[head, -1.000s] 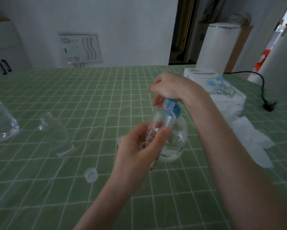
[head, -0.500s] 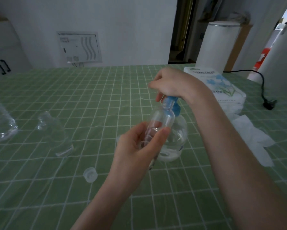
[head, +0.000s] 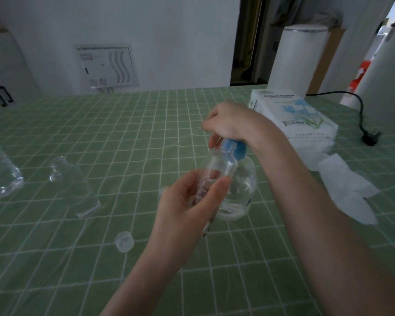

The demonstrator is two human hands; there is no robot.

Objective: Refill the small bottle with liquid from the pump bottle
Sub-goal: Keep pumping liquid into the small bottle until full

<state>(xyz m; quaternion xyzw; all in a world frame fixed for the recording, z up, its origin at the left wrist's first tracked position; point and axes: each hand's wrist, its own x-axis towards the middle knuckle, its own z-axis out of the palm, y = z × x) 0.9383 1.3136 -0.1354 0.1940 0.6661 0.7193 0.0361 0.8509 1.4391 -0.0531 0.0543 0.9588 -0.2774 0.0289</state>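
While my left hand (head: 185, 202) grips the small bottle (head: 219, 168), I pump.
Right hand (head: 232, 122) clasps the pump bottle (head: 245, 189); next, press down.

A single wide-angle camera sits on the person's head and looks forward and down over the worktop (head: 100, 137), whose green checked cloth fills the lower two thirds of the view. Both forearms come in from the bottom edge, at about 7 and 5 o'clock. The left hand (head: 183, 208), holding the small bottle (head: 221, 165), and the right hand (head: 230, 123), atop the pump bottle (head: 246, 183), sit close under the lens, just right of centre. The far wall (head: 169, 30) spans 12 o'clock, a doorway (head: 246, 42) at 1 o'clock; straight lines bow toward the edges
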